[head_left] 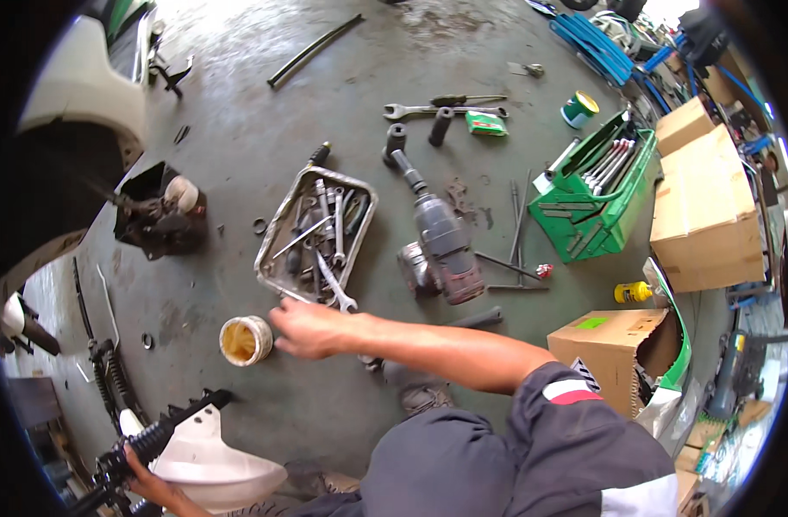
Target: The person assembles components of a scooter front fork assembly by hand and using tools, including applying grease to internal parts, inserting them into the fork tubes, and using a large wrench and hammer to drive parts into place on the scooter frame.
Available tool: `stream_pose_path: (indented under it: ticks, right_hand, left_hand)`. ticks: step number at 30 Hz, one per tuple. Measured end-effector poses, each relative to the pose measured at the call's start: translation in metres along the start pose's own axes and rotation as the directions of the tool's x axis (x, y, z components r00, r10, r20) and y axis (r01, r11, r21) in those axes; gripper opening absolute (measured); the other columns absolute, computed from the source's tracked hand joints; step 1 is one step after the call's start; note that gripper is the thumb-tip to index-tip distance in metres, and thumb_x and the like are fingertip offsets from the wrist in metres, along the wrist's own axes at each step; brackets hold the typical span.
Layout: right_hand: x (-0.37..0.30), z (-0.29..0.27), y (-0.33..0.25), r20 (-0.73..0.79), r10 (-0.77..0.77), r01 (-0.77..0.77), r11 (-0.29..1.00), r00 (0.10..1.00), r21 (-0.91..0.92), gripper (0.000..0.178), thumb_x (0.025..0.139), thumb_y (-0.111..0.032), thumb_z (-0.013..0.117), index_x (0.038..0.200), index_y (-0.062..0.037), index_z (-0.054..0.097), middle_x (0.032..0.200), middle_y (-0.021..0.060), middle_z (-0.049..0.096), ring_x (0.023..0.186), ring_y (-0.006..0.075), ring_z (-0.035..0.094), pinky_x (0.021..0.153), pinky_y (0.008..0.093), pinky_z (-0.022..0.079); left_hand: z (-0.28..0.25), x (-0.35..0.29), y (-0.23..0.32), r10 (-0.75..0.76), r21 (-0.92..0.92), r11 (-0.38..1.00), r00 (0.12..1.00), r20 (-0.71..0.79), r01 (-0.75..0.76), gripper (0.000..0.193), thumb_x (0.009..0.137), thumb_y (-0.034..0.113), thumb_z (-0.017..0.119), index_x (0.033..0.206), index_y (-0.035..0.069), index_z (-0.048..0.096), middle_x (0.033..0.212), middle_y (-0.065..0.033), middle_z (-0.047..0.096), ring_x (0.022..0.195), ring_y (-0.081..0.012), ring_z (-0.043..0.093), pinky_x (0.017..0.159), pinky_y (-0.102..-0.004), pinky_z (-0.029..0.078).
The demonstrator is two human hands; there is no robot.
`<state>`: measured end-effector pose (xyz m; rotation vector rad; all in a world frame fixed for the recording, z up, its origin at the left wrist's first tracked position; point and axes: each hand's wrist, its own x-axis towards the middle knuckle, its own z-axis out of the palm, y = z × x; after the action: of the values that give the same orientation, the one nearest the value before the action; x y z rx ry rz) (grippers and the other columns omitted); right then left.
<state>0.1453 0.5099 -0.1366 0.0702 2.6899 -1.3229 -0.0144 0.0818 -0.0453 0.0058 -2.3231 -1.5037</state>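
At the lower left, my left hand [146,479] is closed around a black motorcycle fork leg [144,444] with a ribbed rubber boot, held at a slant. A white plastic fender [217,465] sits right beside it, against my legs. My right arm stretches across to the left, and my right hand [312,329] hovers next to a round tub of yellow-brown grease [246,341]. The fingers of that hand look parted and bent near the tub's rim, with nothing seen in them. Just beyond the hand lies a metal tray [366,226] of wrenches and sockets, one wrench [335,284] poking over its near edge.
A large impact wrench [446,241] rests on the floor ahead. Right of it stand a green toolbox [597,211], cardboard boxes [704,207] and a yellow bottle [633,292]. A black container [159,211] is at left, beside a white vehicle body [84,95].
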Motion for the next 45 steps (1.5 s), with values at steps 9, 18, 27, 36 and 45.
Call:
stream_pose_path:
  ticks: [9, 18, 27, 36, 45]
  right_hand:
    - [0.014, -0.023, -0.072, 0.014, -0.197, 0.197, 0.979, 0.98, -0.05, 0.037, 0.085, -0.018, 0.061, 0.111, 0.0075, 0.054, 0.115, 0.0267, 0.052, 0.106, 0.0406, 0.055, 0.089, 0.0495, 0.047]
    - [0.042, 0.008, -0.142, 0.133, -0.416, 0.431, 0.894, 0.9, -0.119, 0.037, 0.073, -0.015, 0.067, 0.108, -0.0014, 0.065, 0.115, 0.0228, 0.056, 0.109, 0.0365, 0.055, 0.088, 0.048, 0.047]
    - [0.026, -0.004, -0.141, 0.137, -0.478, 0.495, 0.857, 0.868, -0.143, 0.038, 0.069, -0.014, 0.067, 0.103, 0.0012, 0.064, 0.108, 0.0233, 0.056, 0.105, 0.0344, 0.055, 0.084, 0.0474, 0.044]
    - [0.037, 0.009, -0.152, 0.073, -0.576, 0.574, 0.783, 0.815, -0.239, 0.04, 0.073, -0.015, 0.065, 0.111, -0.0013, 0.06, 0.11, 0.0189, 0.056, 0.103, 0.0341, 0.055, 0.086, 0.0463, 0.047]
    - [0.087, 0.014, -0.199, 0.183, -0.652, 0.671, 0.739, 0.736, -0.062, 0.065, 0.088, -0.018, 0.063, 0.139, 0.0062, 0.032, 0.127, 0.0319, 0.046, 0.12, 0.0455, 0.046, 0.101, 0.0461, 0.039]
  left_hand:
    - [0.02, 0.001, -0.001, -0.051, -0.042, 0.998, 0.999, 0.002, 0.051, 0.043, 0.089, 0.027, 0.068, 0.113, -0.008, 0.064, 0.108, -0.0125, 0.066, 0.088, -0.0194, 0.065, 0.083, -0.0317, 0.055]
    - [-0.01, 0.036, -0.034, 0.006, 0.107, 0.994, 0.999, -0.039, -0.001, 0.046, 0.088, 0.031, 0.069, 0.111, -0.008, 0.065, 0.105, -0.0172, 0.067, 0.091, -0.0234, 0.064, 0.086, -0.036, 0.052]
    - [0.038, -0.021, 0.02, 0.638, 0.473, 0.7, 0.766, -0.077, -0.535, 0.05, 0.084, 0.047, 0.071, 0.102, 0.001, 0.069, 0.099, -0.0208, 0.069, 0.08, -0.0327, 0.066, 0.073, -0.0411, 0.054]
    - [0.04, -0.054, 0.01, 0.192, 0.461, 0.872, 0.981, -0.015, -0.164, 0.064, 0.083, 0.029, 0.072, 0.131, -0.004, 0.043, 0.13, -0.0255, 0.046, 0.117, -0.0357, 0.047, 0.1, -0.0408, 0.037]
    - [0.057, -0.173, 0.096, -0.033, 0.704, 0.68, 0.95, 0.31, -0.206, 0.096, 0.081, 0.037, 0.069, 0.147, -0.007, 0.015, 0.152, -0.0336, 0.01, 0.142, -0.0513, 0.005, 0.107, -0.0678, 0.02]
